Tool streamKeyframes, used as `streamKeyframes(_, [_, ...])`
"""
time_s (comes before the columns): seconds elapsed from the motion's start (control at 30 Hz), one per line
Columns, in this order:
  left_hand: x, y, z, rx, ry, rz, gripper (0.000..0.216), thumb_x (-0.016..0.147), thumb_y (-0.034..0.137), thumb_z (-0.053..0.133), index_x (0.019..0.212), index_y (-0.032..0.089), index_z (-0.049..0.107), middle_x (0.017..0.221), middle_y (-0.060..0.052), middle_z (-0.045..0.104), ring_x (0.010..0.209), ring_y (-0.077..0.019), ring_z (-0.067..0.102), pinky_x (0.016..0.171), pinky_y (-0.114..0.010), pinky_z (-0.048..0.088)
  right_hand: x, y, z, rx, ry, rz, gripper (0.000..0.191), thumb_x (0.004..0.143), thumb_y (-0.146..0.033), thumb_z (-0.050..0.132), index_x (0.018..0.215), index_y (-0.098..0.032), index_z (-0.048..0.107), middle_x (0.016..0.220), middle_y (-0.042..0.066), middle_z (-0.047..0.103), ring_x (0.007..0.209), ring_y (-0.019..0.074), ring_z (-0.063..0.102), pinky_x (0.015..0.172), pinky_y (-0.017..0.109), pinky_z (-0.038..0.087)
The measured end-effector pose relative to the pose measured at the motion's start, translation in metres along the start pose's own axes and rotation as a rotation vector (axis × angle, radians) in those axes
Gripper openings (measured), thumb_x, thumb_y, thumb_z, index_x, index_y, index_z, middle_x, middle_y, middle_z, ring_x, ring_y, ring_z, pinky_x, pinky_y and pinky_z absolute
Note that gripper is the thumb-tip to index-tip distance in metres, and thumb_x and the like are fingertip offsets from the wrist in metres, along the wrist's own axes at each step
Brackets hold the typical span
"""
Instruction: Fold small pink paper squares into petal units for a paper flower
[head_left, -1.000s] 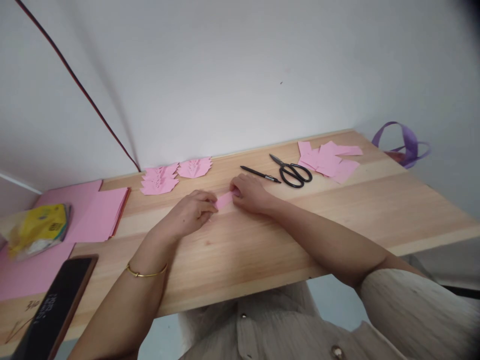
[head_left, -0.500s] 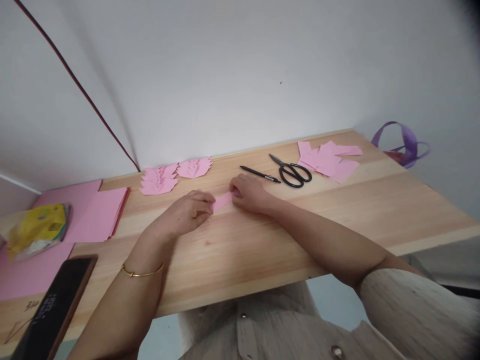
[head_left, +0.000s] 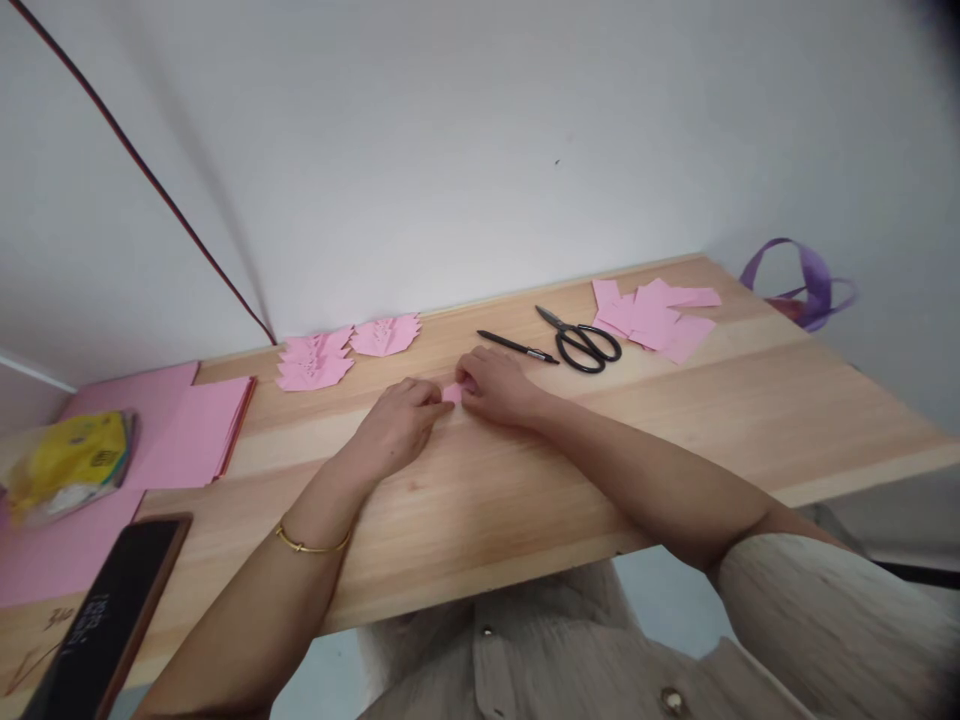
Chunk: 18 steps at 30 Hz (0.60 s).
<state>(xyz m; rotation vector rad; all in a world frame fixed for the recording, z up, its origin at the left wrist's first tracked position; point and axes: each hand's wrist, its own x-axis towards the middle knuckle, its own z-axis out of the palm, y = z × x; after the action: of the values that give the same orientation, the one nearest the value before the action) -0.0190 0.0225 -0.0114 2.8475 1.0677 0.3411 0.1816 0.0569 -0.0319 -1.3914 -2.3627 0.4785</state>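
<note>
A small piece of pink paper (head_left: 451,393) lies low over the wooden table between my hands, mostly covered by my fingers. My left hand (head_left: 401,422) is closed on its left end, thumb and fingers pressed together. At its right end my right hand (head_left: 495,388) grips the paper with curled fingers. Just beyond my right hand lie a black pen (head_left: 517,346) and black-handled scissors (head_left: 577,340). Cut pink paper shapes with jagged edges (head_left: 315,360) rest at the back, left of my hands.
Loose pink paper pieces (head_left: 656,318) are heaped at the back right. Pink sheets (head_left: 191,430), a yellow packet (head_left: 79,455) and a dark phone (head_left: 112,610) lie at the left. A purple strap (head_left: 814,275) hangs past the table's (head_left: 750,400) right edge, and a wall stands behind.
My left hand has slid right along the paper, close to my right hand, so less of the paper shows. My right hand has stayed nearly in place.
</note>
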Motion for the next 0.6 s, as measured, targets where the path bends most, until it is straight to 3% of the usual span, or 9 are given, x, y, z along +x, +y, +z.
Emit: streamKeyframes(0.6, [-0.011, -0.013, -0.021, -0.167, -0.017, 0.091, 0.027, 0.080, 0.008, 0.047, 0.090, 0.019, 0.070, 0.101, -0.008, 0.064, 0.097, -0.0181, 0.057, 0.087, -0.037, 0.046, 0.000, -0.001, -0.003, 0.017, -0.007, -0.015, 0.014, 0.074, -0.020, 0.052, 0.088, -0.019, 0.054, 0.092, 0.006, 0.056, 0.087, 0.0197, 0.048, 0.077, 0.032, 0.034])
